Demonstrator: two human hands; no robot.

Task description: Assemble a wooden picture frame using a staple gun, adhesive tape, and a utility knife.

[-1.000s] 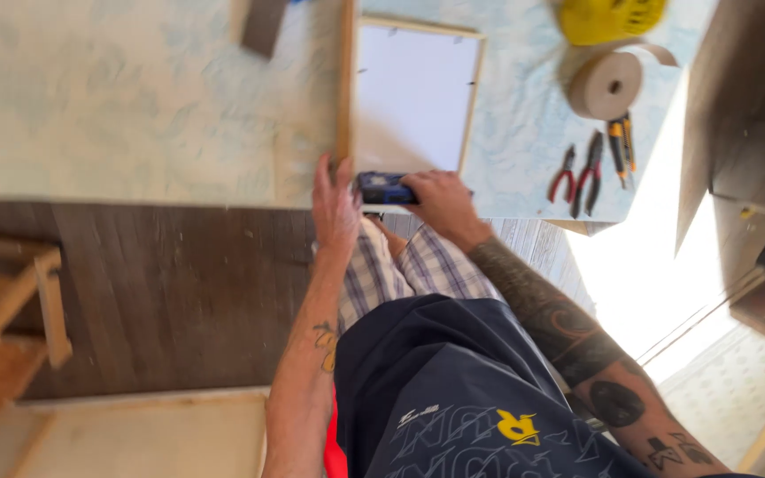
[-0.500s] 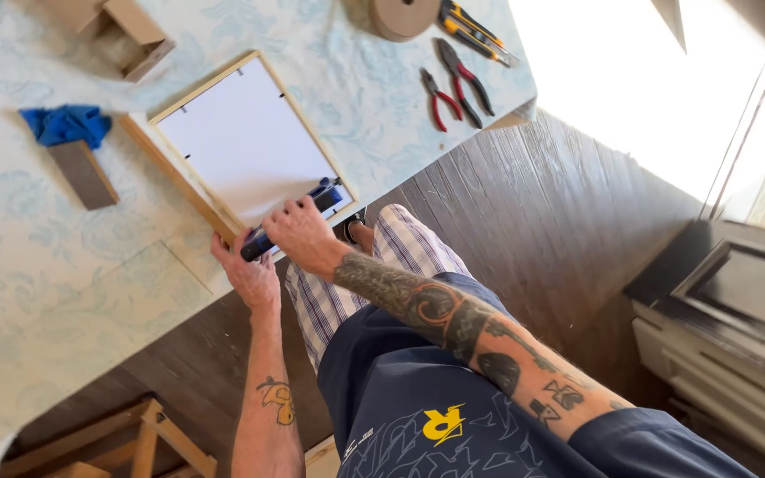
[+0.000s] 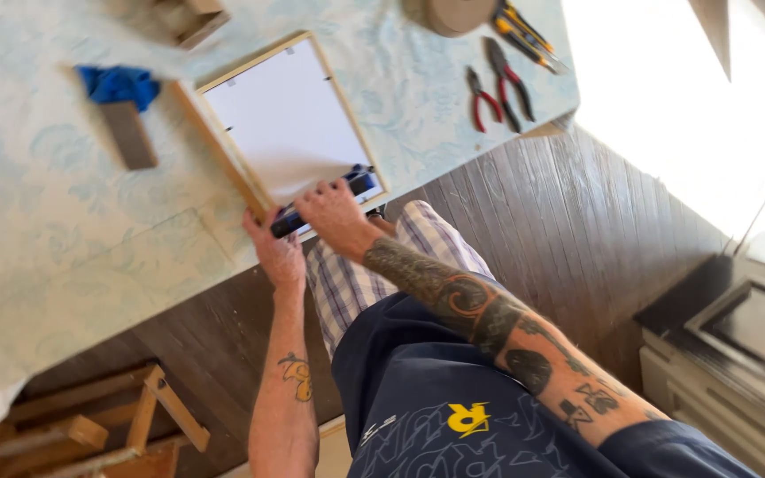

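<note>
right hand (image 3: pixel 336 212) grips a blue tool (image 3: pixel 325 202) pressed on the frame's (image 3: pixel 285 124) near edge, left hand (image 3: pixel 274 254) just beside it, fingers bracing the frame corner, pliers (image 3: pixel 498 88) well apart.

Bright daylight glares upper right; top left edge blurs.

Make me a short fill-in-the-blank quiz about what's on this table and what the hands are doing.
1. The right hand grips a blue and black hand tool at the near edge of the ____ picture frame.
2. The left hand rests at the frame's near ____.
3. A folded ____ cloth lies beside a dark rectangular block.
4. The red-handled pliers lie on the pale patterned ____.

Missing words: wooden; corner; blue; tablecloth
</note>
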